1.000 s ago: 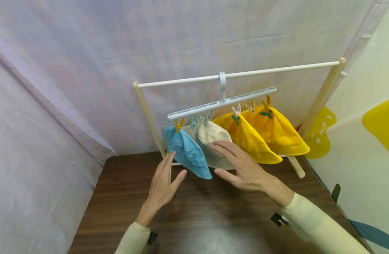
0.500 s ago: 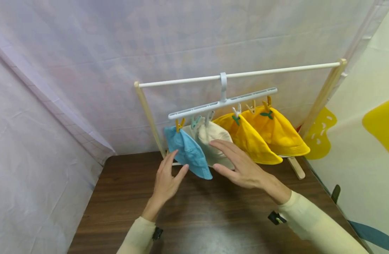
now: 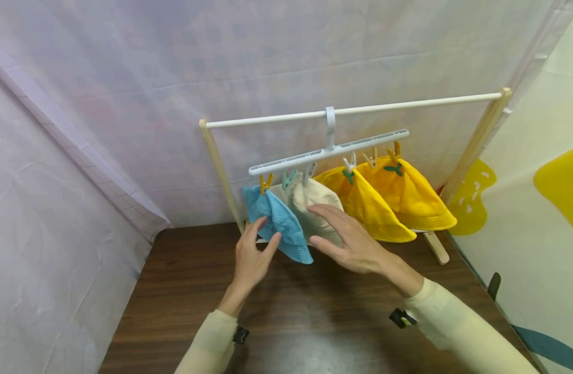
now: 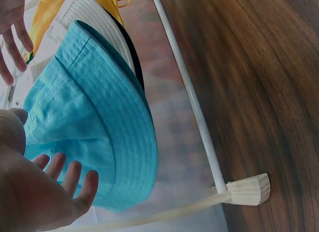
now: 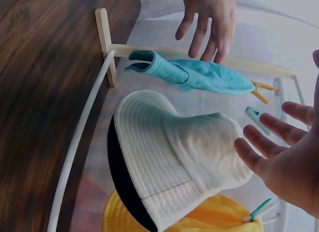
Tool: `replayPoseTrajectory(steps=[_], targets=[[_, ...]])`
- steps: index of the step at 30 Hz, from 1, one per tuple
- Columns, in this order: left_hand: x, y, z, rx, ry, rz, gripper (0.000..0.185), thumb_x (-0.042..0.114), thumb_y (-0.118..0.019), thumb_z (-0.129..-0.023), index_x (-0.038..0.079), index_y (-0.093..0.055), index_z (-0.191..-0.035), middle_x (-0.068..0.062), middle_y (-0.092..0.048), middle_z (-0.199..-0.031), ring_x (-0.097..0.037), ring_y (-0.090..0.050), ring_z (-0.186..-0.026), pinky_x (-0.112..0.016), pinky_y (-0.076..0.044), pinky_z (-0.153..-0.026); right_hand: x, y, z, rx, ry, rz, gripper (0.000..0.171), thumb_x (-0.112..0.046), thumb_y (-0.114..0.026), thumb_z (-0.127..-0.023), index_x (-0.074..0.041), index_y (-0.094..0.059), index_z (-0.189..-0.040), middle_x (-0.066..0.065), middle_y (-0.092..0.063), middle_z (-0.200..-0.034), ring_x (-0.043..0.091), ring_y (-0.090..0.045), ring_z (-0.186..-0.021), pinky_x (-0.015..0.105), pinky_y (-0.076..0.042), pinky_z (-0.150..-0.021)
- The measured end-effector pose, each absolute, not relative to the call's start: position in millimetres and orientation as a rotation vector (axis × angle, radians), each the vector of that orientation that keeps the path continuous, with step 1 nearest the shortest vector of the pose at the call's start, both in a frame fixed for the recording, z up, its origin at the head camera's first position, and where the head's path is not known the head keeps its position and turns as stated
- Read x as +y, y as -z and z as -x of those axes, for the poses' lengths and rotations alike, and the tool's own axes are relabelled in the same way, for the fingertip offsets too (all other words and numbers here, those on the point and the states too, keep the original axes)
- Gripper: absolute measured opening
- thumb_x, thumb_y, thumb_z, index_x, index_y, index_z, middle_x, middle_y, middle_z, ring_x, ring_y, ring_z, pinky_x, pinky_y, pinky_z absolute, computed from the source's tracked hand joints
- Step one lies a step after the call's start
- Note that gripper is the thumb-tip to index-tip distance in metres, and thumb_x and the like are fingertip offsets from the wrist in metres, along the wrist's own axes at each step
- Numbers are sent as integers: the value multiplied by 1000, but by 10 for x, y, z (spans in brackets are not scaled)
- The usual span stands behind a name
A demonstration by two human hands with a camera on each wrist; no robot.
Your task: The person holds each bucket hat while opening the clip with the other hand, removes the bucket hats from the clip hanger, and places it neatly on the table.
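Observation:
A blue bucket hat point(image 3: 283, 231) hangs from an orange clothespin point(image 3: 266, 184) at the left of a pale hanger point(image 3: 330, 151). My left hand point(image 3: 252, 262) is beside it with fingers spread, the fingertips close to the cloth; whether they touch I cannot tell. Right of the blue hat hangs a cream bucket hat point(image 5: 189, 149) with a dark underside, held by a grey clothespin point(image 3: 309, 174). My right hand point(image 3: 356, 243) lies in front of that hat, fingers extended and thumb apart, holding nothing; in the right wrist view the fingertips point(image 5: 244, 147) are near its crown.
Two yellow hats point(image 3: 377, 210) with green leaf tabs hang at the right of the hanger. Mint point(image 3: 289, 179) and beige point(image 3: 371, 157) clothespins hang between the hats. A wooden-ended rack point(image 3: 267, 120) bears the hanger on a dark wooden table point(image 3: 183, 291), with curtain behind.
My left hand has moved a little right and up, nearer the blue hat. My right hand has shifted slightly left. The hats hang as before.

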State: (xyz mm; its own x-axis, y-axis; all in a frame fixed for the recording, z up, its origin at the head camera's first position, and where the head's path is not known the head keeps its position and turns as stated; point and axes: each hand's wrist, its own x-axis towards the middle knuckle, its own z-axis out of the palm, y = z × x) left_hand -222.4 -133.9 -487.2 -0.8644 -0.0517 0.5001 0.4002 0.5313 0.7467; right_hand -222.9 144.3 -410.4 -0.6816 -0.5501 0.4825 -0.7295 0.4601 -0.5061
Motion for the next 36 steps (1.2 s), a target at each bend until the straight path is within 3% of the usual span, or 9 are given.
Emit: replayPoseTrajectory(steps=[9,17,26,36], targets=[[-1277,4890,2317,-2196,1293,316,51,26,-86,-101,4,-71,-145,-19,-78,-136,-38,-76,-127,-60,-63,-109,1378,4065,2269,-2436,-1087,-1066,61,-32,-70,-108,-7,-56,-163,14,-63,-165,37,-67,-144,61,-61,-112],[-1218,4825,2387,-2162,1269,268,46,27,-90,-98,5,-77,-136,-14,-84,-122,-34,-81,-111,-58,-70,-85,1348,4084,2299,-2426,-1150,-1041,58,-32,-67,-110,-8,-57,-161,16,-66,-160,36,-70,-136,60,-64,-107],[-1168,4789,2454,-2133,1220,230,35,30,-92,-95,6,-84,-119,-13,-86,-109,-30,-82,-98,-54,-67,-78,1315,4097,2299,-2391,-1185,-1058,55,-32,-66,-111,-3,-60,-157,17,-68,-158,38,-72,-133,61,-64,-104],[-1161,4776,2483,-2103,1195,249,28,27,-94,-93,7,-86,-111,-13,-86,-101,-30,-82,-91,-52,-68,-76,1298,4101,2285,-2400,-1205,-1041,55,-33,-64,-112,-2,-60,-157,17,-68,-158,41,-73,-131,64,-64,-104]])
